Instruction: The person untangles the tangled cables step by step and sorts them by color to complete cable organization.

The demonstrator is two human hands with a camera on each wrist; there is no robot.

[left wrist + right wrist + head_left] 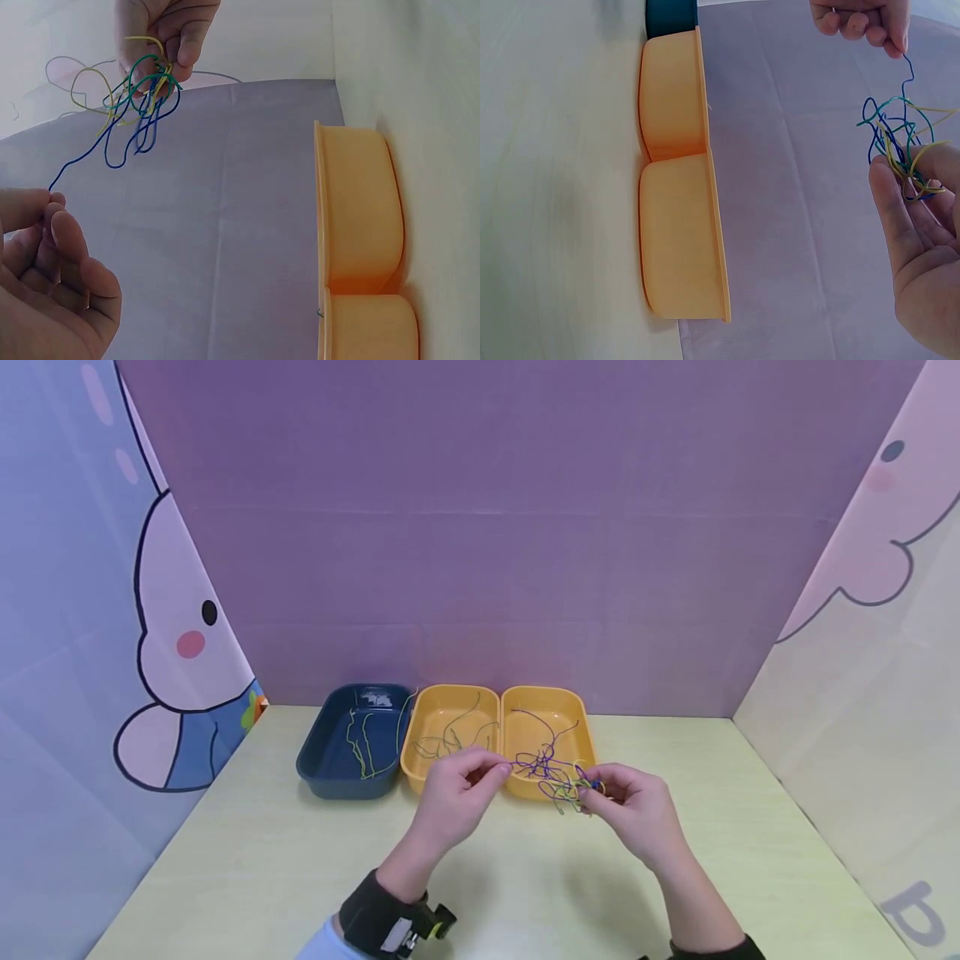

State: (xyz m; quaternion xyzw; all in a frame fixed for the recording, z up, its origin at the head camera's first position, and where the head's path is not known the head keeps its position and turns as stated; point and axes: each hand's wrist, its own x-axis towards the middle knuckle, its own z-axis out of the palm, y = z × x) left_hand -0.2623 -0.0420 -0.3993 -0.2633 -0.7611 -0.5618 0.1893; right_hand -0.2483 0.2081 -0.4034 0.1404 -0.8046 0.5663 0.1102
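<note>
My left hand (456,800) pinches the end of one blue wire (79,159) between thumb and forefinger. That wire runs across to a loose tangle of blue, green and yellow wires (900,139), which my right hand (639,810) grips in its fingertips. Both hands are raised in front of the trays, and the tangle hangs before the right yellow tray (573,700). Blue wires (553,737) show in or over that tray; the tangle partly covers them, so I cannot tell which lie inside.
Left of it stands a middle yellow tray (457,689) with thin greenish wires (450,737). A dark blue tray (348,787) at the far left holds yellow wires (366,747), one reaching over its right rim. The trays stand side by side on the pale table (247,827), before a purple backdrop (480,543).
</note>
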